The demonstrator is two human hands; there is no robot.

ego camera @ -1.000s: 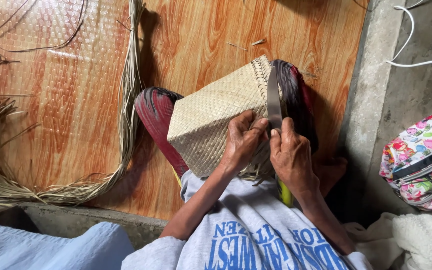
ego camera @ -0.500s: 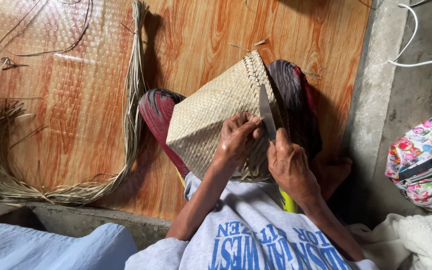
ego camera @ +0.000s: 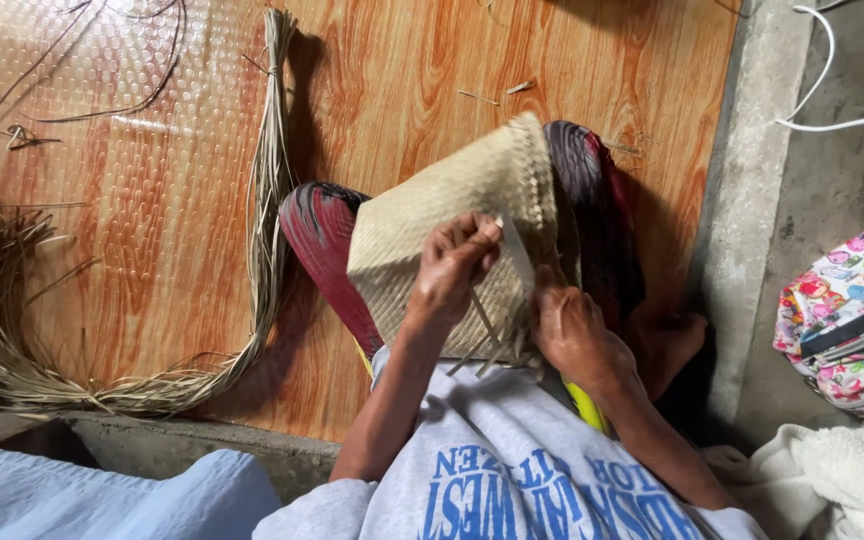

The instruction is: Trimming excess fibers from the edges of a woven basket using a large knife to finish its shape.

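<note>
A tan woven palm-leaf piece (ego camera: 432, 215), folded like a pouch with a braided edge, rests on my lap over red and dark striped cloth (ego camera: 317, 235). My left hand (ego camera: 452, 265) lies on its face, fingers curled and pinching the weave near the top. My right hand (ego camera: 572, 335) sits lower, at the piece's near right corner, gripping a thin grey blade (ego camera: 517, 255) that slants up towards the left fingers. Loose strip ends (ego camera: 492, 345) stick out of the bottom edge between the hands.
A long bundle of dried leaf strips (ego camera: 270, 200) lies on the wood-patterned floor mat (ego camera: 152, 200) and curls into a heap at the left (ego camera: 2, 340). A flowered bag (ego camera: 847, 320) and a white cable (ego camera: 832, 70) lie on the concrete to the right.
My right hand has slid down and back from beside the left fingers to the piece's lower edge. The blade now tilts left. The left hand stays on the weave.
</note>
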